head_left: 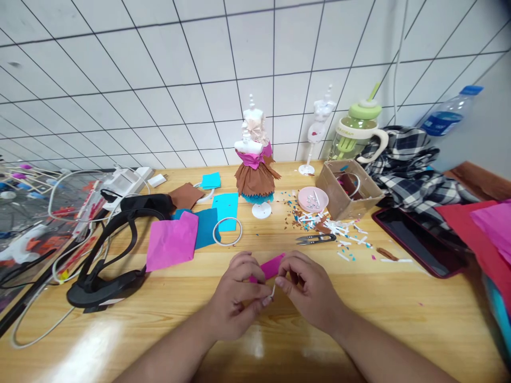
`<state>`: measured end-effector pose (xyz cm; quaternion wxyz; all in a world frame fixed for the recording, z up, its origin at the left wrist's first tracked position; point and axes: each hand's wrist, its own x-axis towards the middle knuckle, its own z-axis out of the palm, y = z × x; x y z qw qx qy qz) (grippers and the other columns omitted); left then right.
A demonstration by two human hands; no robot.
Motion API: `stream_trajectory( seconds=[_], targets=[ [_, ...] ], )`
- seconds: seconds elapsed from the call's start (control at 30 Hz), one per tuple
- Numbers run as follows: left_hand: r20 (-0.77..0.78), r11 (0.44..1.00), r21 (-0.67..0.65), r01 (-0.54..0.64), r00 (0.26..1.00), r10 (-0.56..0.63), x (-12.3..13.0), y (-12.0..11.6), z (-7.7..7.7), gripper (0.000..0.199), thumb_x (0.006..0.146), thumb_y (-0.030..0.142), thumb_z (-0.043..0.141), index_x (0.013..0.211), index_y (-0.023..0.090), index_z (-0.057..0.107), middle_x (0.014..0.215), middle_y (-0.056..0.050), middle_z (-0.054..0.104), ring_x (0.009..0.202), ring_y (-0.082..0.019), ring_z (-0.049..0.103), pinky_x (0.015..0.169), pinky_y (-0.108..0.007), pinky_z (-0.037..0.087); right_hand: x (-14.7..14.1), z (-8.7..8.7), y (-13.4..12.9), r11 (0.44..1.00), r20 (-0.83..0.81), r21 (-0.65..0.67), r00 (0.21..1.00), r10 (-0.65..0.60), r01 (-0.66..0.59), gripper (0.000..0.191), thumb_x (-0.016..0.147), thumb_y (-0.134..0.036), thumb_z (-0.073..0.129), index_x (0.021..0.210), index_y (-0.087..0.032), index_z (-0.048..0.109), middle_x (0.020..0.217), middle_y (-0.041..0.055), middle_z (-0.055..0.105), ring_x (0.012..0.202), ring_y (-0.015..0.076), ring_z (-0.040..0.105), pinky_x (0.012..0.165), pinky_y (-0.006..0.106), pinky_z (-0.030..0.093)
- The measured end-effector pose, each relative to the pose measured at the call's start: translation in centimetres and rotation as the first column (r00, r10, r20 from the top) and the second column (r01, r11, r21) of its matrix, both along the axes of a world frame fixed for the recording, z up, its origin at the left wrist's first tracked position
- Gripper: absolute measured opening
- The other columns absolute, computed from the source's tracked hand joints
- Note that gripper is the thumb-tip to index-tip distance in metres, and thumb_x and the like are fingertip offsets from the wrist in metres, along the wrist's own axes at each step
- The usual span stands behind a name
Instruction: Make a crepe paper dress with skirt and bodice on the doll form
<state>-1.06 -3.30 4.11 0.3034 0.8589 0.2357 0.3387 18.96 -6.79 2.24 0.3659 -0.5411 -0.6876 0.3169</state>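
The left hand [242,295] and right hand [305,284] pinch a small pale strip [273,290] between them, a folded magenta piece [272,267] spanning their fingers above the table [351,319]. Beyond lie black snips [316,240] and a white ring [227,231]; farther back stands a mannequin [257,175] in a brown skirt.

white-tiled wall [251,48] behind wooden tabletop [171,303] | left: black head-strap device [114,287], white power strip [123,183], small white plug [157,181] just beside it | right: green-lidded tumbler [353,133] upright with straw, black-and-white plaid cloth [413,162] bunched beside it, blue-capped bottle [445,119] tilted, dark-screened smartphone [419,242] lying flat
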Motion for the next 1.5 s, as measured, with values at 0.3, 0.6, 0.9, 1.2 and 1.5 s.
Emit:
stream_trajectory(
  seconds=[0.3, 0.6, 0.9, 1.2, 1.5],
  targets=[
    [-0.037, 0.886, -0.41, -0.217, 0.974, 0.222, 1.2, -0.4, -1.4, 0.026, 0.093, 0.028, 0.054, 0.11, 0.028, 0.073, 0.095, -0.007, 0.068, 0.093, -0.02, 0.061, 0.083, -0.034, 0.048, 1.0, -0.2, -0.1, 0.858, 0.179, 0.513, 0.971, -0.156, 0.043, 0.015, 0.089, -0.019, 0.061, 0.103, -0.024, 0.065, 0.091, 0.0038, 0.07, 0.082, 0.0177, 0.061, 0.073, 0.031, 0.048],
    [-0.084, 0.922, -0.344, -0.181, 0.983, 0.162, 1.4, -1.0, -1.0, 0.027, 0.095, 0.023, 0.05, 0.112, 0.029, 0.07, 0.102, -0.006, 0.067, 0.098, -0.019, 0.058, 0.087, -0.035, 0.046, 0.2, -0.4, -0.2, 0.853, 0.373, 0.512, 0.921, -0.115, -0.101, 0.014, 0.09, -0.018, 0.06, 0.1, -0.022, 0.068, 0.091, 0.0022, 0.073, 0.077, 0.0167, 0.061, 0.072, 0.032, 0.045],
    [-0.298, 0.978, 0.005, -0.209, 0.933, 0.201, 1.3, -1.2, -1.3, 0.019, 0.091, 0.019, 0.052, 0.098, 0.022, 0.069, 0.096, -0.006, 0.069, 0.089, -0.021, 0.054, 0.087, -0.043, 0.041, -0.4, -0.8, -0.3, 0.929, 0.264, 0.368, 0.955, -0.134, 0.029, 0.009, 0.084, -0.018, 0.061, 0.084, -0.022, 0.068, 0.079, 0.0007, 0.07, 0.074, 0.0152, 0.063, 0.067, 0.027, 0.046],
    [-0.144, 0.947, -0.069, -0.312, 0.943, 0.3, 1.2, -0.6, -1.6, 0.013, 0.088, 0.024, 0.059, 0.085, 0.022, 0.071, 0.079, -0.004, 0.068, 0.078, -0.019, 0.056, 0.071, -0.034, 0.044, -1.4, -0.8, -0.6, 0.985, -0.08, 0.134, 0.992, -0.095, 0.105, 0.011, 0.084, -0.018, 0.061, 0.085, -0.022, 0.071, 0.074, 0.0, 0.068, 0.058, 0.0108, 0.059, 0.052, 0.021, 0.045],
    [-0.1, 0.934, -0.175, -0.312, 0.949, 0.298, 1.0, -0.2, -1.5, 0.015, 0.084, 0.017, 0.056, 0.072, 0.02, 0.066, 0.068, -0.003, 0.065, 0.072, -0.018, 0.058, 0.066, -0.03, 0.046, -1.4, -0.7, -1.0, 0.957, -0.006, 0.291, 1.0, -0.015, 0.016, 0.019, 0.09, -0.018, 0.056, 0.101, -0.022, 0.072, 0.087, 0.0031, 0.075, 0.075, 0.0138, 0.068, 0.069, 0.025, 0.054]
  ],
)
